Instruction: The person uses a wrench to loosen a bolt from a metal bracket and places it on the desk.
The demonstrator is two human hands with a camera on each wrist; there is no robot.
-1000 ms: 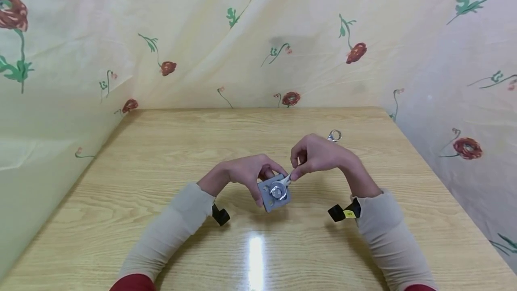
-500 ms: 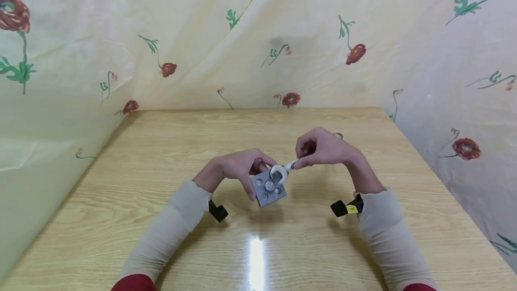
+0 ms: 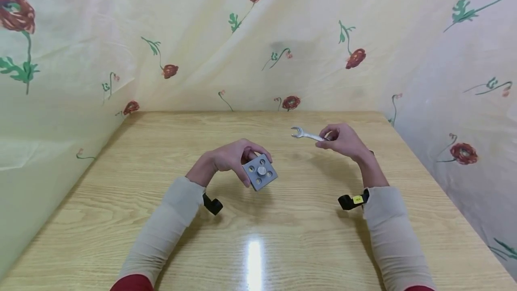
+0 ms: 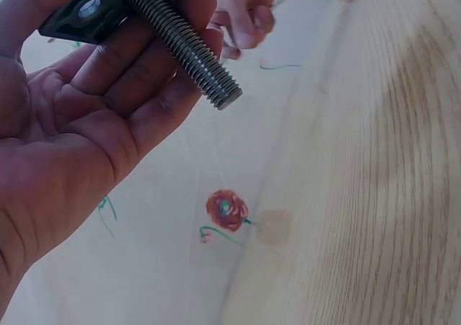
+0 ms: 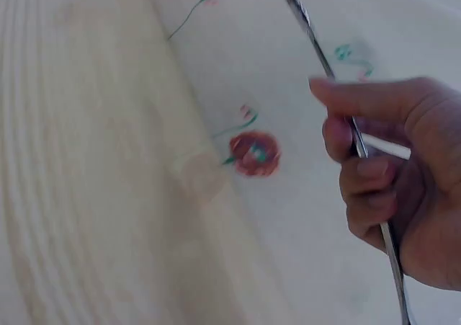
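1. Above the middle of the table (image 3: 105, 210), the left hand (image 3: 232, 158) grips a square metal plate (image 3: 264, 180) at its edge, thumb on the near side and fingers on the far side.
2. The plate is tilted, its face turned up toward the head camera; four round holes surround the head of a bolt (image 3: 261, 171) at its centre.
3. In the left wrist view, the bolt's threaded shaft sticks out from the plate and runs across the fingers.
4. Farther right, the right hand (image 3: 343, 140) pinches a wrench (image 3: 307, 134) between thumb and fingers, its open end pointing leftward, well apart from the plate and bolt.
5. The right wrist view shows the wrench edge-on, its shank passing under the thumb and along the curled fingers.
6. Pale sleeves (image 3: 165, 223) cover both forearms, with a black camera (image 3: 212, 205) at each wrist.
7. Behind the table hangs a cream cloth (image 3: 210, 17) patterned with red flowers and green stems.
8. A bright streak of light (image 3: 254, 264) reflects off the tabletop near the front.
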